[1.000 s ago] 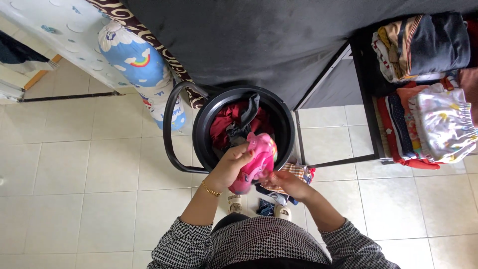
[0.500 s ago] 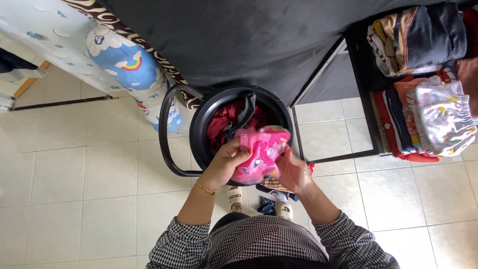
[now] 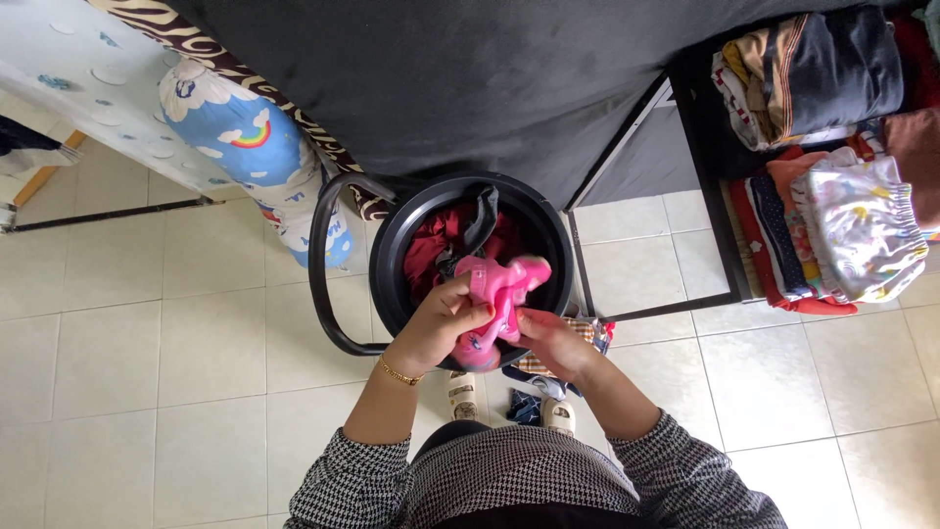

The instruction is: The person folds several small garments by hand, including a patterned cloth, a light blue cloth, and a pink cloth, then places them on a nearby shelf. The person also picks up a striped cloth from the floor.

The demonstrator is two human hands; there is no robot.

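With our left hand (image 3: 441, 323) and right hand (image 3: 544, 340) both pinching the small pink garment (image 3: 494, 299) in closed fingers just above the black bucket (image 3: 392, 245), we judge it best to keep the cloth taut and clear of the rim.

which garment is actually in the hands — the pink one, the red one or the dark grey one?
The pink garment: both the left hand and right hand grip it above the black bucket. The red garment and dark grey garment lie untouched inside.
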